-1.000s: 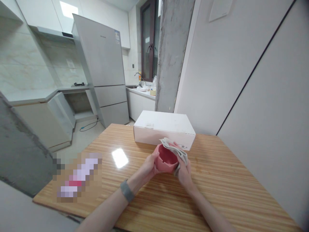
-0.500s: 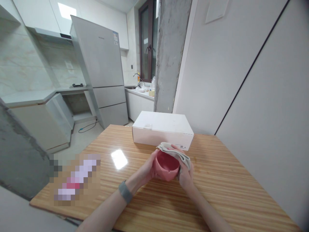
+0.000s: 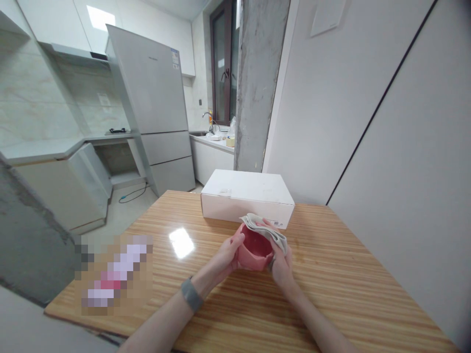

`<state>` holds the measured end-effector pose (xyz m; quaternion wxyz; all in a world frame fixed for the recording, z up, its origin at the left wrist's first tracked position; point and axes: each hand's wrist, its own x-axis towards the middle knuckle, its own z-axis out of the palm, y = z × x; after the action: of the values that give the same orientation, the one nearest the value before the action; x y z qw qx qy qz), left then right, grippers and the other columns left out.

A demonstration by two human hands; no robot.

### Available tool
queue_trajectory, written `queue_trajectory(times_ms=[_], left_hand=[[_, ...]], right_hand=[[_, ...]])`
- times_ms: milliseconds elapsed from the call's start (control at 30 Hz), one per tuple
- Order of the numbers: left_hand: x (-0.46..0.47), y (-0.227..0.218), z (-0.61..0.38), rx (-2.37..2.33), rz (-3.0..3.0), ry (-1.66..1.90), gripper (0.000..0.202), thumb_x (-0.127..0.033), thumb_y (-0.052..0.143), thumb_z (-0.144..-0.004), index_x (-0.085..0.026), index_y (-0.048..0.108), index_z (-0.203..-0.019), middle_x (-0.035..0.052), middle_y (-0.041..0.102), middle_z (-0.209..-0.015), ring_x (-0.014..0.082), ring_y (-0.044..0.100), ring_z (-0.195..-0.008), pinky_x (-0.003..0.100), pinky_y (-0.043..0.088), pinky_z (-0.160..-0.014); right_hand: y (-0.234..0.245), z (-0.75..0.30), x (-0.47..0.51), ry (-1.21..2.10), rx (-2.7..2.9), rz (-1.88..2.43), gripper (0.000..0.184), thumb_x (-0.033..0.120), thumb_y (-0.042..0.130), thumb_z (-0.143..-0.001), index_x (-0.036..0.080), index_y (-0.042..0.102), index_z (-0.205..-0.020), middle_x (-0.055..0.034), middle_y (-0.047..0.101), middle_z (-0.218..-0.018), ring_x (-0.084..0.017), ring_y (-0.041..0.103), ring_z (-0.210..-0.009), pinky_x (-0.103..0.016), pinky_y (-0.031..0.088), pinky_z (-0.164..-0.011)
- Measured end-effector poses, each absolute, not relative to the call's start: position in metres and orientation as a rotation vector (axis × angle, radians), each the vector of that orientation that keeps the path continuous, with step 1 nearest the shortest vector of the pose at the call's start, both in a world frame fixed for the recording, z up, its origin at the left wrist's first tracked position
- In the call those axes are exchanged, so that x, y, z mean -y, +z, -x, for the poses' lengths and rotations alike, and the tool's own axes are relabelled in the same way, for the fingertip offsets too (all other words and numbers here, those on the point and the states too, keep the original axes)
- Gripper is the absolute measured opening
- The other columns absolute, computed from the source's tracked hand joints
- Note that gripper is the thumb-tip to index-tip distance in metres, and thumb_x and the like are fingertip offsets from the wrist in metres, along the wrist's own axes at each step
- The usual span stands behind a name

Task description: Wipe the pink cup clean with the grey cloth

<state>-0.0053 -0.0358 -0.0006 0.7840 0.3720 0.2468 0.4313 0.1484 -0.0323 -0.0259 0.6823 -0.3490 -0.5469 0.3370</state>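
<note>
The left hand [image 3: 225, 255] is gripping the side of a pink bowl [image 3: 254, 250], which is sitting low over the wooden table [image 3: 331, 274]. The right hand [image 3: 281, 262] is pressing a grey cloth [image 3: 265, 228] over the bowl's far rim, just before a white box [image 3: 247, 198].

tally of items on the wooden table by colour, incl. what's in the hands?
Pink: 1, the bowl, gripped by the left hand
Grey: 1, the cloth, pressed on the bowl's rim by the right hand
White: 1, the box
Blurred out: 1, pixelated item, colour unclear
Total: 4
</note>
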Motion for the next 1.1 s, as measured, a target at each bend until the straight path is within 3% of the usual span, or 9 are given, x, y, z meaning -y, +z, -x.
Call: queue_trajectory(times_ms=[233, 333, 467, 667, 767, 867, 967, 1100], left_hand=[[0.039, 0.006, -0.001, -0.434, -0.769, 1.108, 0.052, -0.029, 0.067, -0.082, -0.020, 0.054, -0.131, 0.0120, 0.060, -0.131, 0.0272, 0.054, -0.122, 0.042, 0.045, -0.102], [0.036, 0.007, 0.000, -0.389, -0.700, 1.092, 0.051, -0.036, 0.065, -0.083, -0.020, 0.055, -0.130, 0.0106, 0.059, -0.133, 0.0260, 0.051, -0.126, 0.038, 0.044, -0.104], [0.031, 0.004, 0.002, -0.507, -0.594, 0.969, 0.055, -0.054, 0.047, -0.089, -0.020, 0.055, -0.131, 0.0100, 0.059, -0.132, 0.0251, 0.054, -0.122, 0.034, 0.052, -0.091], [0.029, -0.003, 0.005, -0.684, -0.780, 0.844, 0.057, -0.059, 0.053, -0.084, -0.022, 0.058, -0.127, 0.0124, 0.064, -0.122, 0.0257, 0.066, -0.095, 0.033, 0.058, -0.061], [0.028, -0.007, 0.006, -0.669, -0.789, 0.821, 0.058, -0.059, 0.053, -0.083, -0.019, 0.059, -0.125, 0.0146, 0.065, -0.120, 0.0261, 0.067, -0.091, 0.036, 0.059, -0.062], [0.028, -0.010, 0.003, -0.684, -0.769, 0.853, 0.056, -0.057, 0.055, -0.083, -0.019, 0.059, -0.124, 0.0146, 0.064, -0.122, 0.0255, 0.066, -0.096, 0.036, 0.058, -0.067], [0.031, -0.009, -0.001, -0.692, -0.769, 0.926, 0.050, -0.050, 0.061, -0.082, -0.017, 0.059, -0.119, 0.0141, 0.064, -0.120, 0.0259, 0.064, -0.101, 0.035, 0.057, -0.071], [0.033, -0.007, -0.005, -0.747, -0.753, 1.053, 0.045, -0.040, 0.072, -0.074, -0.017, 0.055, -0.110, 0.0129, 0.064, -0.114, 0.0229, 0.064, -0.093, 0.033, 0.056, -0.067]], right_hand=[[-0.012, -0.138, 0.049, 0.385, 1.479, 0.787, 0.039, 0.041, 0.042, -0.093, 0.026, 0.063, -0.123, -0.0052, 0.060, -0.131, -0.028, 0.040, -0.136, -0.053, 0.021, -0.116], [-0.008, -0.137, 0.051, 0.316, 1.537, 0.787, 0.038, 0.037, 0.040, -0.094, 0.028, 0.062, -0.124, -0.0037, 0.063, -0.128, -0.028, 0.043, -0.133, -0.054, 0.020, -0.116], [-0.011, -0.141, 0.046, 0.326, 1.477, 0.776, 0.036, 0.036, 0.041, -0.093, 0.028, 0.066, -0.118, -0.0042, 0.066, -0.121, -0.028, 0.048, -0.127, -0.053, 0.023, -0.115], [-0.028, -0.150, 0.036, 0.441, 1.264, 0.837, 0.033, 0.040, 0.047, -0.090, 0.025, 0.071, -0.107, -0.0076, 0.067, -0.118, -0.029, 0.052, -0.123, -0.051, 0.031, -0.111], [-0.034, -0.151, 0.034, 0.502, 1.256, 0.840, 0.033, 0.040, 0.048, -0.089, 0.024, 0.071, -0.106, -0.0085, 0.067, -0.119, -0.029, 0.055, -0.120, -0.050, 0.034, -0.109], [-0.037, -0.151, 0.034, 0.523, 1.283, 0.829, 0.032, 0.039, 0.050, -0.089, 0.023, 0.071, -0.108, -0.0082, 0.065, -0.122, -0.029, 0.051, -0.124, -0.051, 0.029, -0.112], [-0.036, -0.149, 0.036, 0.533, 1.288, 0.831, 0.031, 0.036, 0.049, -0.090, 0.024, 0.069, -0.112, -0.0077, 0.062, -0.127, -0.027, 0.049, -0.126, -0.051, 0.027, -0.114], [-0.030, -0.144, 0.041, 0.443, 1.369, 0.847, 0.032, 0.034, 0.046, -0.093, 0.027, 0.067, -0.115, -0.0055, 0.065, -0.123, -0.026, 0.048, -0.128, -0.052, 0.022, -0.115]])
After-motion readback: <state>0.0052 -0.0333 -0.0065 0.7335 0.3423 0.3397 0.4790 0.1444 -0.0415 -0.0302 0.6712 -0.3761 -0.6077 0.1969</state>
